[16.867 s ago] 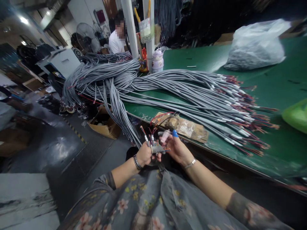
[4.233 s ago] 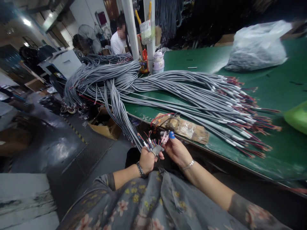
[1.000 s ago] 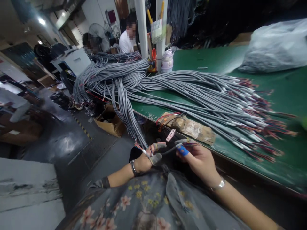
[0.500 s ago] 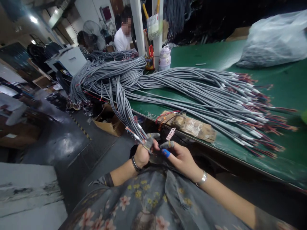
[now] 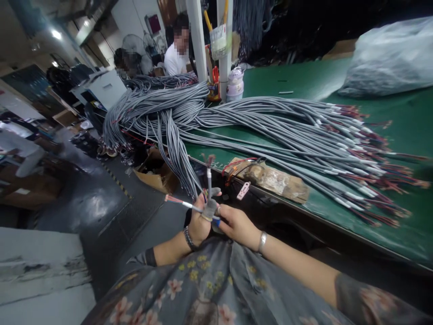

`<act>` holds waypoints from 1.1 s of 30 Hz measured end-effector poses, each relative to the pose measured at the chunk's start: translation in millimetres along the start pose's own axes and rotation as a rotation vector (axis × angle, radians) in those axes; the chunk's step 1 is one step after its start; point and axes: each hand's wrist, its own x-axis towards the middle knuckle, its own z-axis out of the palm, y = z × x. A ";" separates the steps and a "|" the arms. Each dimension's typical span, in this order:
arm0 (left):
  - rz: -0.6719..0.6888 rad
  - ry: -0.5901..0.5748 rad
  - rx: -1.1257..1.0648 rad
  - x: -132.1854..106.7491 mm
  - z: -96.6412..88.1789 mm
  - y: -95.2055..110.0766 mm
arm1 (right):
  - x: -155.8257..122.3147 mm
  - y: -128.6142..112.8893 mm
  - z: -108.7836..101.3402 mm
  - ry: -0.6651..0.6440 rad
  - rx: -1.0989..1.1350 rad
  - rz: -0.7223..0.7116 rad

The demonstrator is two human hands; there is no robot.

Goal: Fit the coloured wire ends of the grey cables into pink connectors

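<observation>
My left hand [image 5: 199, 223], with grey covers on some fingers, is closed around grey cables in front of my body. One cable end [image 5: 189, 205] with a white band and bare coloured wires points left out of the grip. A second cable end [image 5: 209, 178] stands upright above the thumb, its reddish wires spread at the tip. My right hand [image 5: 238, 225] is closed and touches the left thumb; a blue cover shows on one of its digits. What its fingertips pinch, if anything, is hidden. The hanging cable bundle [image 5: 174, 140] runs from the bench down to my left hand.
Many grey cables [image 5: 270, 122] with stripped ends lie across the green bench [image 5: 304, 76]. A taped board [image 5: 270, 178] and a pink tag [image 5: 243, 191] are at its front edge. Behind are a plastic bag [image 5: 389, 58], a post and a seated person. An open carton [image 5: 154, 178] stands below.
My right hand has moved left against my left hand and its fingers have closed. Two cable ends now stick out separately from my left grip, one upright and one to the left.
</observation>
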 end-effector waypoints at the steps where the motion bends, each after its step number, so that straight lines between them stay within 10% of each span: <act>1: 0.059 -0.005 0.072 -2.2 -7.1 -0.4 | -1.7 1.4 -2.4 0.010 0.018 0.013; 10: -0.178 0.087 -0.330 2.8 -55.6 -3.6 | -16.5 24.1 -11.0 0.016 0.185 0.099; 20: -0.133 -0.273 -0.140 22.4 4.8 0.7 | -10.8 32.5 2.6 -0.144 0.183 -0.009; 26: -0.155 -0.254 0.026 21.1 15.4 -13.7 | -16.7 35.3 -0.8 -0.198 0.193 0.054; 33: -0.297 -0.375 0.240 7.0 10.1 -19.8 | -29.7 28.1 -20.1 0.089 0.459 0.354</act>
